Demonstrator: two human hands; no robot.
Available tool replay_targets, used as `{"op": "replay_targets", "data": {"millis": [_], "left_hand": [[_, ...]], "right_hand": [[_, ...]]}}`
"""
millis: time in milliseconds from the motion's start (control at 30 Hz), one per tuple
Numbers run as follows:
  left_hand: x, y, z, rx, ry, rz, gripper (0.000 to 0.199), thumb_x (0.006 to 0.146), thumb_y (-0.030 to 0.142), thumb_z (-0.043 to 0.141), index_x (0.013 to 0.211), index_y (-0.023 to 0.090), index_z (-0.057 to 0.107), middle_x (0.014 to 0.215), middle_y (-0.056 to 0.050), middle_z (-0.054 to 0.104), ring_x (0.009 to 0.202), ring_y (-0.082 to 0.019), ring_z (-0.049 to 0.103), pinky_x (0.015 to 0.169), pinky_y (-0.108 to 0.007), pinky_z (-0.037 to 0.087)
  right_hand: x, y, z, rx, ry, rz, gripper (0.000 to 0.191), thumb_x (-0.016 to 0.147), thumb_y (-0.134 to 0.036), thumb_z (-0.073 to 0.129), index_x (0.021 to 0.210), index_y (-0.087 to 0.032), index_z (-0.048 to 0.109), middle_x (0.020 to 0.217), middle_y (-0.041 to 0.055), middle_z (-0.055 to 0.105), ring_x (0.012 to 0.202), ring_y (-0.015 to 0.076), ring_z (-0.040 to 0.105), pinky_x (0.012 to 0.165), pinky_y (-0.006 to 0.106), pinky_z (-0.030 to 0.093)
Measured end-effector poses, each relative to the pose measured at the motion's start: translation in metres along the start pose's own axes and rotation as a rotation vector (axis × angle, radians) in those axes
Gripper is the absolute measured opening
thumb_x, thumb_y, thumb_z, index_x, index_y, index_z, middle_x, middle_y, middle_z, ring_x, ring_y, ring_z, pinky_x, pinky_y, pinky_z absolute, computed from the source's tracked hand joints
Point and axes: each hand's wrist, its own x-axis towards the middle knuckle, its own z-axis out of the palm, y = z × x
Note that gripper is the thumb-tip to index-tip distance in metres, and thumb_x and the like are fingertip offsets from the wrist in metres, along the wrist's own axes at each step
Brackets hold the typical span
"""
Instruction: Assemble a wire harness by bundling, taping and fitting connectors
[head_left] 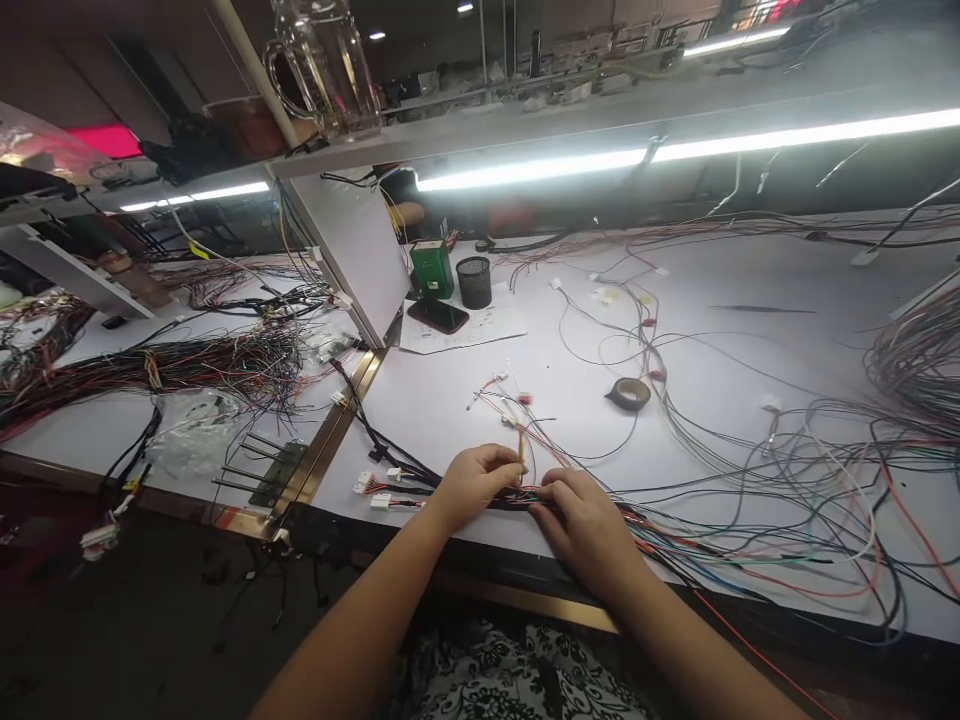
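A wire bundle (637,522) runs along the front edge of the white bench. My left hand (480,487) is closed around the bundle at its sleeved part, thumb and fingers pinched together. A narrow yellowish strip (520,447) stands up by its fingertips; whether the fingers grip it I cannot tell. Just to the right, my right hand (581,515) pinches the same wires, its fingertips partly hidden. Left of my hands lie white connectors (381,502) and black sleeved cables (401,455). Thin wires with a small red connector (524,399) lie beyond the fingers.
A black tape roll (628,394) lies behind my right hand. Farther back are a phone (438,315), a black mesh cup (474,282) and a green box (432,268). Loose wires (825,480) spread at right. A metal pin jig (277,474) sits at left.
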Motion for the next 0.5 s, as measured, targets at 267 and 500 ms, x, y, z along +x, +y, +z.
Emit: {"op": "replay_targets", "data": {"millis": [267, 500], "left_hand": [[0.004, -0.013, 0.003, -0.039, 0.187, -0.019, 0.014, 0.074, 0.019, 0.053, 0.085, 0.015, 0.062, 0.057, 0.001, 0.059, 0.055, -0.013, 0.056, 0.058, -0.024, 0.045], [0.006, -0.014, 0.002, -0.049, 0.137, 0.001, 0.019, 0.066, 0.015, 0.048, 0.077, 0.016, 0.064, 0.059, 0.004, 0.053, 0.050, -0.009, 0.045, 0.052, -0.022, 0.036]], "right_hand": [[0.000, -0.003, -0.002, -0.008, -0.005, 0.012, 0.004, 0.089, -0.021, 0.055, 0.091, -0.019, 0.058, 0.098, 0.0088, 0.060, 0.091, 0.0240, 0.057, 0.080, 0.041, 0.049], [0.017, 0.004, -0.020, 0.170, -0.222, 0.184, 0.030, 0.085, -0.016, 0.052, 0.114, -0.019, 0.058, 0.105, 0.0091, 0.064, 0.096, 0.0230, 0.061, 0.084, 0.040, 0.049]]}}
